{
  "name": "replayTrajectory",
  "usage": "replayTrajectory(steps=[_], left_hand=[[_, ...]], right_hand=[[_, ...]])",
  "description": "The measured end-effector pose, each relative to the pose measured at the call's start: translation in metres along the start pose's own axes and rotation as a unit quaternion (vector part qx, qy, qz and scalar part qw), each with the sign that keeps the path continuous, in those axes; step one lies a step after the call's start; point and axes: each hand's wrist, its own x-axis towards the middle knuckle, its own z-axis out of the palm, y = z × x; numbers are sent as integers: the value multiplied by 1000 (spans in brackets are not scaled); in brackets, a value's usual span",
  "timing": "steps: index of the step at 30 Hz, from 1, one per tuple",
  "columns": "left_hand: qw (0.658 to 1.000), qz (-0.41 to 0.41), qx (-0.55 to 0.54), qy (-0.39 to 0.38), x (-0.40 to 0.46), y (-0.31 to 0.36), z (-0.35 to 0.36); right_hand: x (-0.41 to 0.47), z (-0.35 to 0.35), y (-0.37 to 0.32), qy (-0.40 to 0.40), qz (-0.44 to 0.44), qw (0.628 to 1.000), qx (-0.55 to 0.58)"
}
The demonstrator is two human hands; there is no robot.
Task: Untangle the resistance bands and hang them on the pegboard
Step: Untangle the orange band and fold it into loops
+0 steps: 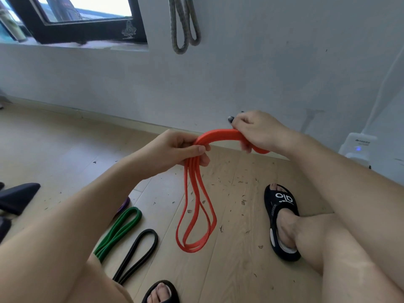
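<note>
- The left hand [177, 149] grips the orange resistance band [197, 202], fingers curled round a bunch of its strands; below the fist several loops hang down, their lowest bends close above the wooden floor [236, 270].
- The right hand [258, 133] closes on the same band's other end, and a short arch of flat orange strap spans between the two fists.
- A green resistance band [119, 230] lies doubled on the floor left of the hanging loops, partly hidden by the left forearm.
- A black resistance band [140, 254] lies just right of the green one, apart from it.
- A bit of purple band [123, 204] shows beyond the green one.
- A grey patterned band [184, 25] hangs in loops on the white wall [284, 62]; its support is out of view.
- Black slides [281, 219] are on the person's feet; debris flecks the boards.
</note>
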Motion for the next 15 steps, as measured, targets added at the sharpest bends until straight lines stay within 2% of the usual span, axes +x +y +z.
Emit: replayTrajectory(steps=[2,4,7,11,13,15], left_hand=[[999,6,47,-10,1,3,2],[996,7,91,-20,1,5,4],[991,10,130,-22,3,6,6],[991,27,131,-19,5,5,11],[990,28,133,-38,4,5,13],[990,7,132,-54,3,3,12]], right_hand=[[0,7,-3,-47,26,997,-47],[0,10,-9,-10,18,998,-64],[-4,14,-30,48,-30,998,13],[-15,43,-49,-54,-86,993,52],[-17,50,-49,-99,-61,991,65],[-14,51,-48,-95,-42,993,56]])
